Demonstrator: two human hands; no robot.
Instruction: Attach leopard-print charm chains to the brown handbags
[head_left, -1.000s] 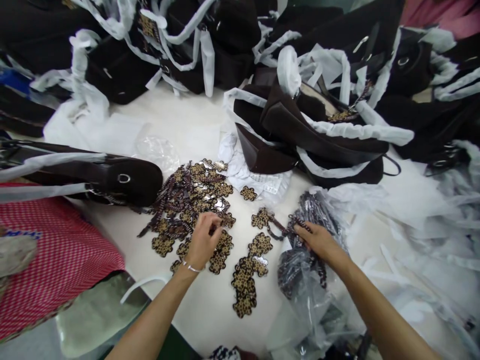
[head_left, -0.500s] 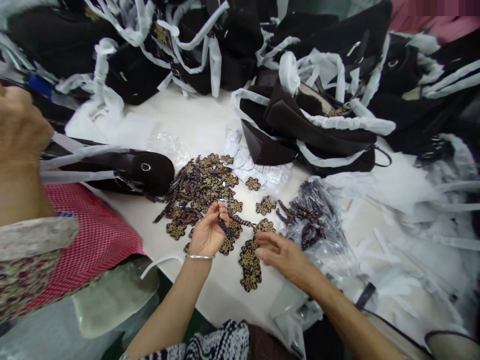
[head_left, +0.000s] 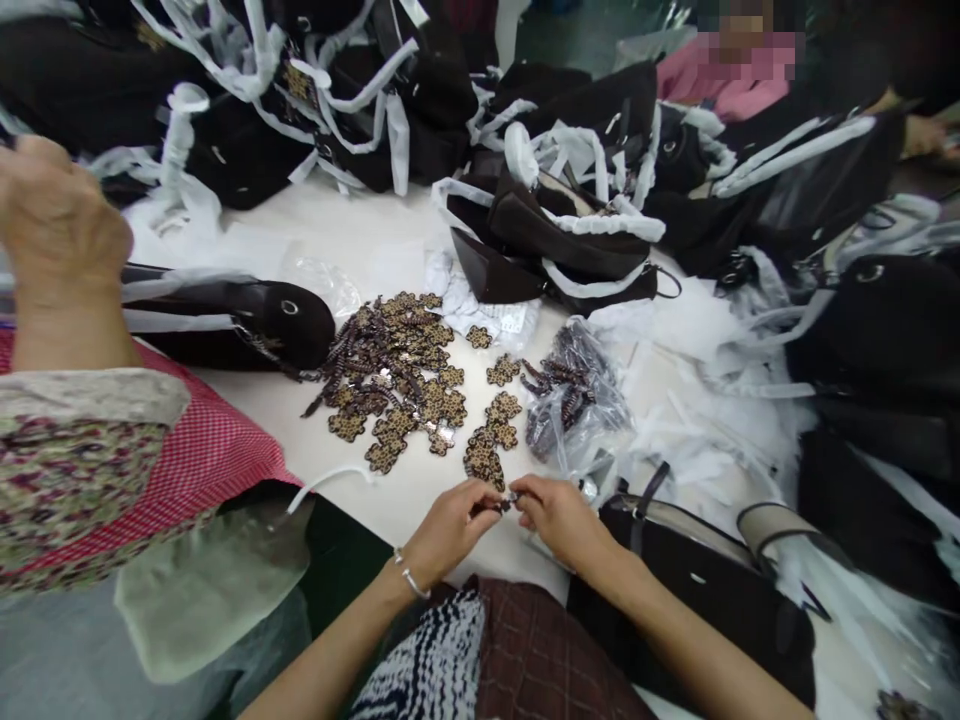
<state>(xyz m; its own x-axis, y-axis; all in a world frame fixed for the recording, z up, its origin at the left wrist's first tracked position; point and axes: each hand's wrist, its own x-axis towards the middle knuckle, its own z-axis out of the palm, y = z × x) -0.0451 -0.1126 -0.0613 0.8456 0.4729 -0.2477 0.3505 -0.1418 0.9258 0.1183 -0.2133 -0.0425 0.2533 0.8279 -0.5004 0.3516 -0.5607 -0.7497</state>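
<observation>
My left hand (head_left: 459,525) and my right hand (head_left: 562,518) meet near the table's front edge, fingers closed in a pinch. Between their fingertips is a small dark strap (head_left: 505,503) with a bit of shiny metal on it; most of it is hidden. Just beyond the fingers lie leopard-print flower charms (head_left: 484,455), overlapping in a short row. Whether the strap joins one of them, I cannot tell. Farther left spreads a heap of similar flower charms (head_left: 405,370) with dark coiled cords. A clear plastic bag (head_left: 577,400) of coiled cords lies to the right.
Dark handbags with white-wrapped handles, such as one handbag (head_left: 555,235), crowd the table's back and sides. Another dark bag (head_left: 705,590) lies by my right forearm. A co-worker's hand (head_left: 64,240) is at left, beside a dark bag (head_left: 225,325). White wrapping (head_left: 690,370) piles up at right.
My left hand has come right and nearer to me with the dark strap. My right hand has left the flower charms and now pinches the strap too. The view has shifted right.
</observation>
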